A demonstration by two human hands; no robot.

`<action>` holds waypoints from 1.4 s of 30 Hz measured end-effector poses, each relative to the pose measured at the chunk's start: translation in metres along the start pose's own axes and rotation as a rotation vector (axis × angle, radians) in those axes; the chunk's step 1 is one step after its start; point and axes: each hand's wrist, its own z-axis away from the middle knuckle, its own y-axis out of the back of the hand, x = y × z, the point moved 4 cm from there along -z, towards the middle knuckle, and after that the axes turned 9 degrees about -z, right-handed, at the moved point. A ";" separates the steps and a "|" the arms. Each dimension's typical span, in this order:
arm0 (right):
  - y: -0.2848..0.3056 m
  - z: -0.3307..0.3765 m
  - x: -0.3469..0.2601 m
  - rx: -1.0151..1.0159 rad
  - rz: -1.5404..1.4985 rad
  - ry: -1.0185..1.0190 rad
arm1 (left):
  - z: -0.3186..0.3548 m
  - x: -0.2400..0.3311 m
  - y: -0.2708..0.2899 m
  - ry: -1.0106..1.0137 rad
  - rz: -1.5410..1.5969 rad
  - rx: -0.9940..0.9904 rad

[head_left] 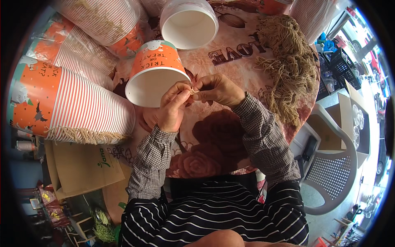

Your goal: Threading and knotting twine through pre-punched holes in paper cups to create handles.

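Note:
My left hand (172, 110) and my right hand (223, 89) meet above the middle of the table, fingertips pinched together. Between them is a short bit of beige cord (193, 92), mostly covered by my fingers. Just beyond my left hand, an orange and white paper bucket (158, 59) with Halloween prints lies on its side, mouth toward me. Whether the cord joins this bucket, I cannot tell. A heap of loose beige cords (290, 78) lies to the right of my right hand.
Nested paper buckets (92, 105) lie at the left, cord ends along their rims. More wrapped stacks (101, 20) fill the far left. Another white bucket (190, 28) lies at the back. A cardboard box (86, 171) stands below left, a grey plastic chair (333, 171) at the right.

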 end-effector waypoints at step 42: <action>0.004 0.002 -0.008 -0.016 0.177 -0.020 | -0.004 0.003 0.002 -0.154 -0.564 0.068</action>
